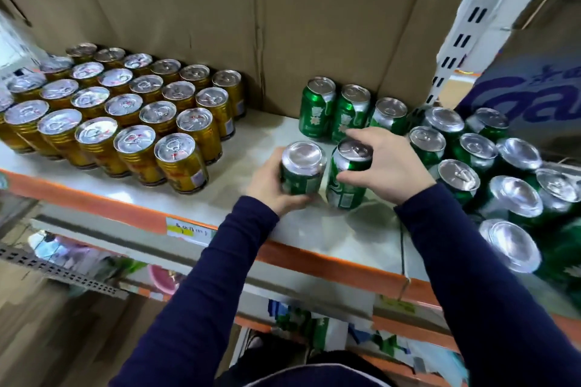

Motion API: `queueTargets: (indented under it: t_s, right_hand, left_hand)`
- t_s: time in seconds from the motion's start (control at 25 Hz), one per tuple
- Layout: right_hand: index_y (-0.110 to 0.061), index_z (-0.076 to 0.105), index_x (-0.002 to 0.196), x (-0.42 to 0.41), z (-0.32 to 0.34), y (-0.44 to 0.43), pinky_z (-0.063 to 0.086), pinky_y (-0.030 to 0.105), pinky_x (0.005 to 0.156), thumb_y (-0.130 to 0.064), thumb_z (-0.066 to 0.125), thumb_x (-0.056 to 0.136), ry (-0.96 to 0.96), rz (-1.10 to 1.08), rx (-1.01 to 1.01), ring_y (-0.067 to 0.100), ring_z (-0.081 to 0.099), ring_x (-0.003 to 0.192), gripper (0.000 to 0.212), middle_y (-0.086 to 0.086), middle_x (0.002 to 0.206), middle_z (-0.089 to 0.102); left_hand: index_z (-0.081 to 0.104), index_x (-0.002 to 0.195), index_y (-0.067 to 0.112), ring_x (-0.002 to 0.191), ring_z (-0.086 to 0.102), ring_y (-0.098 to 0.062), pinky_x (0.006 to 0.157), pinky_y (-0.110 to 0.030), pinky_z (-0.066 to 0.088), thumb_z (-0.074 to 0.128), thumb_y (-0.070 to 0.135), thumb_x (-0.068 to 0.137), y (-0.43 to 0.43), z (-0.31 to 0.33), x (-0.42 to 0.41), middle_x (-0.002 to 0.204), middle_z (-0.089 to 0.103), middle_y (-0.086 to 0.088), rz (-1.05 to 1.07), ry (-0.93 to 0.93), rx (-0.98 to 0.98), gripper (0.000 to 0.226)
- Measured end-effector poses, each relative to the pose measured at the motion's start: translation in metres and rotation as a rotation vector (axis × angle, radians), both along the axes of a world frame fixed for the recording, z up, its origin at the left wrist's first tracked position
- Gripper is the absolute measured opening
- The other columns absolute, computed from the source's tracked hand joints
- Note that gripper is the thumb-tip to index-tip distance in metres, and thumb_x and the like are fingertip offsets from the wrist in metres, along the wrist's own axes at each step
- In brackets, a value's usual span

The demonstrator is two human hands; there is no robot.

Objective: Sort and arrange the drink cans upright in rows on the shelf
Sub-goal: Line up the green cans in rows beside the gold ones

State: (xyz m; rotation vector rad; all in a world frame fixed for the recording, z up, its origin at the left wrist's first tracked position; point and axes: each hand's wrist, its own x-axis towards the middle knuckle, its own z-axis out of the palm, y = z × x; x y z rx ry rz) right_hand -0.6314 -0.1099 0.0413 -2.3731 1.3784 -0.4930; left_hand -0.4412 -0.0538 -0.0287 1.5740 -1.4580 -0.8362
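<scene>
Fingers of the left hand (272,187) curl round a green aluminium drink can (303,173) near the front of the white orange-edged shelf (242,141), while the right hand (388,166) grips the rim of a second green can (345,190) just beside it. Gold ribbed cans (125,122) stand in rows to the left; more green cans (484,163) crowd the right.

— What's on the shelf (261,138)?

— It's a pale board with an orange front rail (94,203) that carries a price label (180,227). On the left, gold cans (125,113) stand upright in tight rows. Cardboard boxes (314,25) stand along the back.

— And the right side?

— A back row of green cans (345,108) against the box, then a loose cluster of green cans (478,163), some of them bottom-up. Near the front are a bottom-up green can (303,166) and a tilted green can (345,182), just beside each other. I can't tell whether both touch the board.
</scene>
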Motion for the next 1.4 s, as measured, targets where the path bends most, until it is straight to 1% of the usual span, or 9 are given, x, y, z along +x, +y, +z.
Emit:
queueTargets:
  t_s: [0.12, 0.2, 0.32, 0.44, 0.6, 0.8, 0.96, 1.12, 1.4]
  right_hand:
    - [-0.015, 0.050, 0.135, 0.004, -0.002, 0.007, 0.027, 0.012, 0.090, -0.031, 0.082, 0.067, -0.012, -0.084, 0.001, 0.016, 0.049, 0.118, 0.077, 0.003, 0.130, 0.054]
    - [-0.015, 0.052, 0.133, 0.007, -0.004, 0.010, 0.029, 0.011, 0.088, -0.029, 0.082, 0.067, -0.032, -0.137, -0.003, 0.015, 0.051, 0.114, 0.074, 0.004, 0.127, 0.056]
    - [-0.014, 0.054, 0.132, 0.011, -0.007, 0.012, 0.033, 0.014, 0.091, -0.028, 0.084, 0.065, -0.068, -0.194, 0.005, 0.017, 0.053, 0.114, 0.075, 0.004, 0.125, 0.057]
    - [-0.015, 0.054, 0.132, 0.013, -0.006, 0.011, 0.034, 0.018, 0.093, -0.026, 0.085, 0.064, -0.101, -0.229, 0.032, 0.016, 0.053, 0.114, 0.075, 0.002, 0.126, 0.056]
    - [-0.019, 0.054, 0.132, 0.014, -0.006, 0.010, 0.038, 0.022, 0.099, -0.032, 0.086, 0.061, -0.122, -0.232, 0.058, 0.013, 0.052, 0.115, 0.078, 0.001, 0.126, 0.056]
    - [-0.020, 0.055, 0.130, 0.014, -0.005, 0.008, 0.035, 0.018, 0.095, -0.031, 0.088, 0.060, -0.121, -0.231, 0.063, 0.011, 0.052, 0.114, 0.078, -0.002, 0.126, 0.057]
    - [-0.022, 0.056, 0.127, 0.011, -0.004, 0.010, 0.031, 0.007, 0.087, -0.030, 0.088, 0.060, -0.118, -0.224, 0.059, 0.005, 0.049, 0.109, 0.075, -0.008, 0.120, 0.055]
    - [-0.024, 0.055, 0.126, 0.008, -0.006, 0.012, 0.028, -0.006, 0.082, -0.024, 0.088, 0.060, -0.140, -0.188, 0.080, 0.005, 0.050, 0.109, 0.073, -0.008, 0.120, 0.056]
    - [-0.023, 0.046, 0.136, -0.003, -0.008, 0.020, 0.021, -0.010, 0.082, -0.023, 0.087, 0.062, -0.133, -0.197, 0.083, -0.001, 0.042, 0.113, 0.085, -0.013, 0.122, 0.048]
  left_hand:
    - [0.044, 0.126, 0.015, 0.107, 0.054, -0.013, 0.090, -0.025, 0.045, 0.089, 0.020, 0.050, -0.004, -0.006, 0.013, 0.117, 0.058, -0.003, -0.146, -0.106, 0.020, 0.089]
    - [0.043, 0.124, 0.014, 0.100, 0.058, -0.019, 0.085, -0.028, 0.048, 0.091, 0.019, 0.050, -0.010, 0.012, 0.030, 0.111, 0.059, -0.003, -0.232, -0.250, -0.009, 0.088]
    - [0.051, 0.109, 0.022, 0.085, 0.060, -0.015, 0.077, -0.027, 0.049, 0.088, 0.041, 0.044, -0.016, 0.059, 0.059, 0.096, 0.061, 0.006, -0.258, -0.464, -0.109, 0.077]
    - [0.060, 0.102, 0.027, 0.083, 0.060, -0.012, 0.078, -0.029, 0.050, 0.075, 0.060, 0.044, -0.029, 0.087, 0.071, 0.093, 0.065, 0.010, -0.270, -0.507, -0.180, 0.069]
    - [0.058, 0.103, 0.030, 0.091, 0.060, -0.016, 0.083, -0.032, 0.050, 0.076, 0.059, 0.041, -0.056, 0.081, 0.065, 0.099, 0.064, 0.008, -0.335, -0.611, -0.157, 0.071]
    - [0.052, 0.126, 0.023, 0.102, 0.054, -0.018, 0.084, -0.023, 0.043, 0.086, 0.024, 0.057, -0.076, 0.066, 0.064, 0.116, 0.057, -0.001, -0.534, -0.615, -0.063, 0.077]
    - [0.045, 0.132, 0.036, 0.098, 0.049, -0.022, 0.090, -0.027, 0.043, 0.080, 0.048, 0.059, -0.067, 0.056, 0.057, 0.106, 0.038, -0.003, -0.438, -0.639, -0.076, 0.082]
    - [0.052, 0.124, 0.018, 0.105, 0.055, -0.023, 0.093, -0.034, 0.046, 0.085, 0.041, 0.053, -0.074, 0.054, 0.051, 0.114, 0.058, -0.006, -0.256, -0.526, -0.146, 0.082]
    - [0.060, 0.121, 0.020, 0.108, 0.055, -0.018, 0.087, -0.016, 0.035, 0.087, 0.042, 0.054, -0.115, 0.058, 0.039, 0.120, 0.060, -0.003, -0.173, -0.488, -0.138, 0.076]
